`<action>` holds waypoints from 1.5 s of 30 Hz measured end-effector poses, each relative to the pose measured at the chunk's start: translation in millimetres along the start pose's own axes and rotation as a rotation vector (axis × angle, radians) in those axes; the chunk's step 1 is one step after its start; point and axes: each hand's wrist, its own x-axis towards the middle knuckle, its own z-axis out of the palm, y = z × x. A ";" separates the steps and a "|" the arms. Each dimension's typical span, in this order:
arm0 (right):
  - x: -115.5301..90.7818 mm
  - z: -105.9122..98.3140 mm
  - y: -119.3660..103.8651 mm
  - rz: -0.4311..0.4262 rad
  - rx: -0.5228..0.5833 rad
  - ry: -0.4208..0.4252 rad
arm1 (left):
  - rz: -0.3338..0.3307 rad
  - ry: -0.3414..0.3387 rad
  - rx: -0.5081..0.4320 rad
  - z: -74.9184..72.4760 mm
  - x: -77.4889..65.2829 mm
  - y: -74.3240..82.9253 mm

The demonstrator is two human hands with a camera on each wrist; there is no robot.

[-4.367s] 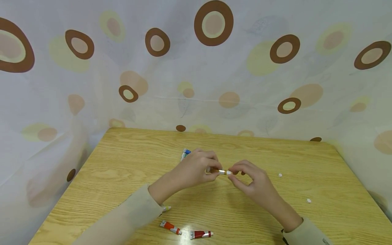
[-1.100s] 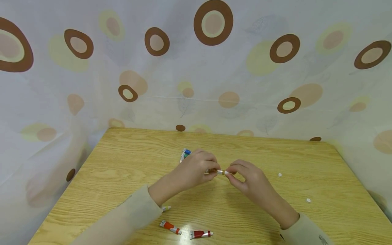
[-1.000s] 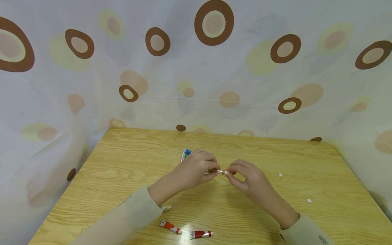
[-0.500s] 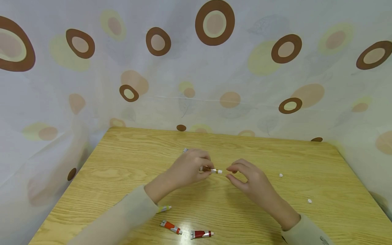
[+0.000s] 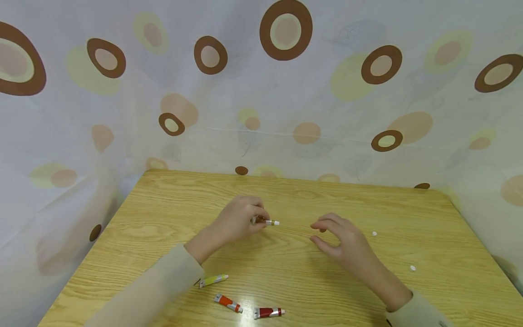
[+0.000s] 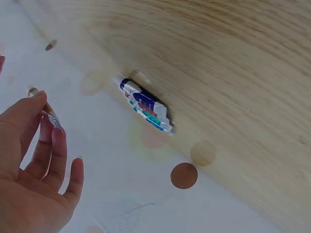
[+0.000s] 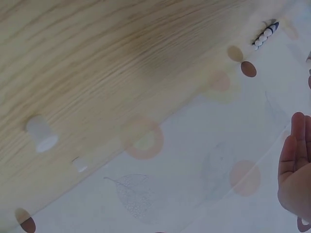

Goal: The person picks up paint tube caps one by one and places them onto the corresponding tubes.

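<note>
The left hand [image 5: 245, 215] is raised over the tabletop [image 5: 175, 195]; its grip pinches a brown tube [image 5: 259, 220] between thumb and fingers. Most of the tube's body is covered by those fingers. Its white end shows on the side toward the right hand [image 5: 345, 238], but is too small to identify as cap or bare neck. The right hand's grip is released: thumb and fingers are bowed and apart, well away from the tube, with nothing visible between them. The right wrist view cuts this hand off at its edge.

A cluster of tubes [image 6: 146, 104], lying side by side, is hidden behind the left hand in the head view; the left wrist view shows blue, reddish and green among them, the print too blurred to read. A yellow-green tube [image 5: 214, 280] lies just beside the left sleeve [image 5: 163, 279]; contact cannot be determined. An orange-red tube [image 5: 229, 303] and a dark red tube [image 5: 269, 313] lie nearer the lower edge. Two small white caps [image 5: 412, 269] lie right of the right hand, fine detail indistinct. Both sleeves are cut off by the frame.
</note>
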 end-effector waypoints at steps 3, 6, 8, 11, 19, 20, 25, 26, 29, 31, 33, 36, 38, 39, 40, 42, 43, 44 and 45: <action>-4.0 -3.3 2.9 0.007 0.004 0.000 | -0.029 -0.016 0.007 3.2 -2.2 -7.1; -8.2 -7.3 5.4 0.023 0.011 -0.007 | -0.056 -0.038 0.000 6.8 -4.8 -13.8; -11.1 -10.3 7.0 0.042 0.015 -0.016 | -0.074 -0.051 -0.003 9.1 -6.4 -17.9; -15.5 -15.4 8.7 0.080 0.021 -0.028 | -0.081 -0.059 0.007 12.5 -8.5 -23.3; -32.7 -31.2 16.9 0.230 -0.022 -0.072 | -0.119 -0.090 0.017 22.6 -14.1 -31.9; -35.2 -32.8 18.2 0.239 -0.020 -0.070 | -0.120 -0.089 0.014 24.2 -14.4 -33.5; -48.8 -41.9 23.8 0.271 -0.037 -0.075 | -0.122 -0.052 0.003 32.9 -16.3 -41.1; -51.8 -44.1 25.1 0.277 -0.041 -0.077 | -0.124 -0.047 -0.003 34.2 -16.6 -42.3; -61.1 -50.6 29.3 0.297 -0.057 -0.082 | -0.138 -0.052 -0.008 36.4 -17.1 -44.6; -66.9 -55.0 32.0 0.303 -0.059 -0.084 | -0.150 -0.064 -0.018 36.5 -16.9 -45.1; -72.9 -59.4 34.6 0.305 -0.062 -0.082 | -0.154 -0.072 -0.012 36.6 -16.9 -45.6; -81.3 -65.7 37.8 0.301 -0.066 -0.087 | -0.159 -0.089 -0.006 36.9 -17.3 -46.1; -86.8 -69.3 39.9 0.301 -0.068 -0.091 | -0.163 -0.103 0.002 37.4 -17.8 -46.4; -89.8 -70.8 41.2 0.301 -0.067 -0.095 | -0.164 -0.109 0.005 37.5 -18.1 -46.5; -92.7 -72.0 42.6 0.297 -0.063 -0.097 | -0.166 -0.115 0.007 37.6 -18.3 -46.6; -98.7 -73.7 45.5 0.287 -0.065 -0.099 | -0.170 -0.120 0.004 38.0 -18.4 -46.7; -101.5 -74.5 46.9 0.283 -0.066 -0.103 | -0.169 -0.119 0.005 38.5 -18.4 -46.9; -104.3 -75.2 48.2 0.281 -0.065 -0.108 | -0.170 -0.120 0.003 38.8 -18.4 -46.9; -107.4 -76.0 49.5 0.284 -0.062 -0.116 | -0.168 -0.119 0.003 39.3 -18.5 -47.2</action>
